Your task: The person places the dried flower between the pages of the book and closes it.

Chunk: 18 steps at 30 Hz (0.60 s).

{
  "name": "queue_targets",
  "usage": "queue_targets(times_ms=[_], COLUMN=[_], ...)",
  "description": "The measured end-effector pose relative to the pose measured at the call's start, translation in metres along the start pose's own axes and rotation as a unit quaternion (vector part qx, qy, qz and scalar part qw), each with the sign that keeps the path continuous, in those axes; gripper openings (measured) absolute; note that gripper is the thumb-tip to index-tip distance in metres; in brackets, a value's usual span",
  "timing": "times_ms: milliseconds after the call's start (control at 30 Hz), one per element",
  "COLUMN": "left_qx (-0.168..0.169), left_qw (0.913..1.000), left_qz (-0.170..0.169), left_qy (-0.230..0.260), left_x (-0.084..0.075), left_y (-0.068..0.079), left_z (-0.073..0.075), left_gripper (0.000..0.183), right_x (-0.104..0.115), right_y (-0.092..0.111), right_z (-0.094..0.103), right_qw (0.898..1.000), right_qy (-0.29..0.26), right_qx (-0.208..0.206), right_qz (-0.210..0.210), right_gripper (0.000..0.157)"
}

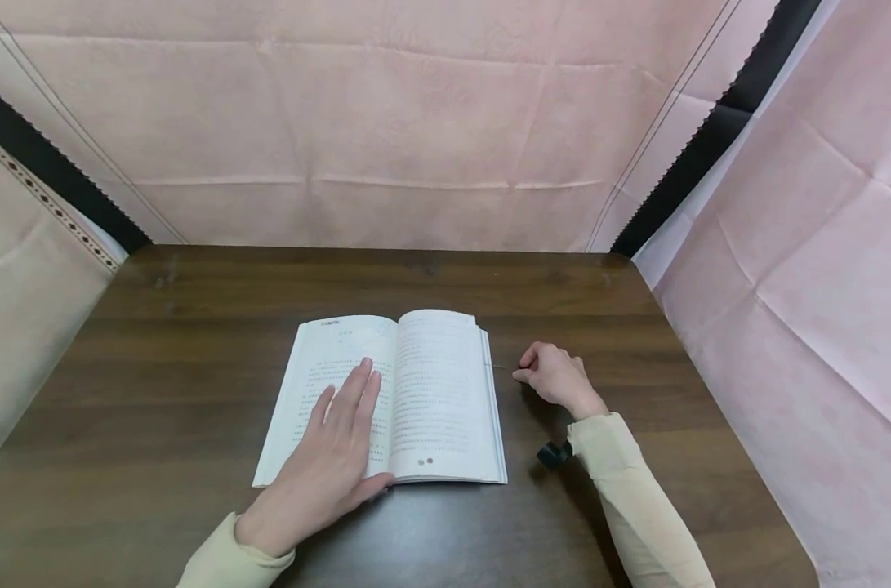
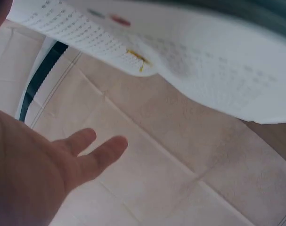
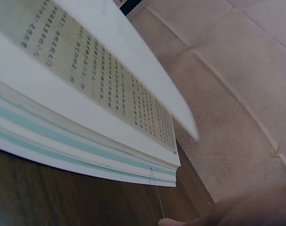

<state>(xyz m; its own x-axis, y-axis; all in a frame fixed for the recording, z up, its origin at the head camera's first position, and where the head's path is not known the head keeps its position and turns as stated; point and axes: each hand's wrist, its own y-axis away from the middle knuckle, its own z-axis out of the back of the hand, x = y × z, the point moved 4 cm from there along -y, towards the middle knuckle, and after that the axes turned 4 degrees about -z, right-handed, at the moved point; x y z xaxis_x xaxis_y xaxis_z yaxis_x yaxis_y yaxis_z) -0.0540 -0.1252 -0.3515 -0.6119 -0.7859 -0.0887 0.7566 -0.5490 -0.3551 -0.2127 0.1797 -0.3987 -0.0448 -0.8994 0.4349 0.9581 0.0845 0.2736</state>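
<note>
An open book (image 1: 441, 400) lies on the table with printed text on both pages. My left hand (image 1: 327, 457) rests flat on its left page, fingers stretched toward the top and thumb near the lower spine. To the right of the book, my right hand (image 1: 559, 380) pinches a thin strand (image 3: 157, 195) between thumb and fingertips. The strand runs from the fingers to the book's page edges, where its other end is hidden. In the left wrist view, a small yellow piece (image 2: 139, 57) shows against a page; what it is stays unclear.
The book sits mid-table on a dark brown wooden tabletop (image 1: 158, 392). Pale pink cloth (image 1: 416, 122) hangs behind the far edge and along the sides, with dark strips at the corners. A black band piece (image 1: 554, 454) sits at the right cuff.
</note>
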Motion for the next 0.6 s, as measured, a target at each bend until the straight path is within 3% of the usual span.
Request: queue_targets(times_ms=[233,600], left_qx=[-0.008,-0.026], left_qw=[0.9995,0.997], left_qz=[-0.024,-0.006], left_qy=[0.017,0.072], left_x=[0.0,0.004], left_y=[0.009,0.021], left_z=[0.006,0.02], left_gripper=[0.117,0.085], right_x=[0.001,0.002], right_y=[0.0,-0.001], right_z=[0.003,0.0], right_qw=[1.0,1.0], right_qy=[-0.002,0.012], right_qx=[0.002,-0.002], right_qz=[-0.002,0.002], right_gripper=[0.021,0.021])
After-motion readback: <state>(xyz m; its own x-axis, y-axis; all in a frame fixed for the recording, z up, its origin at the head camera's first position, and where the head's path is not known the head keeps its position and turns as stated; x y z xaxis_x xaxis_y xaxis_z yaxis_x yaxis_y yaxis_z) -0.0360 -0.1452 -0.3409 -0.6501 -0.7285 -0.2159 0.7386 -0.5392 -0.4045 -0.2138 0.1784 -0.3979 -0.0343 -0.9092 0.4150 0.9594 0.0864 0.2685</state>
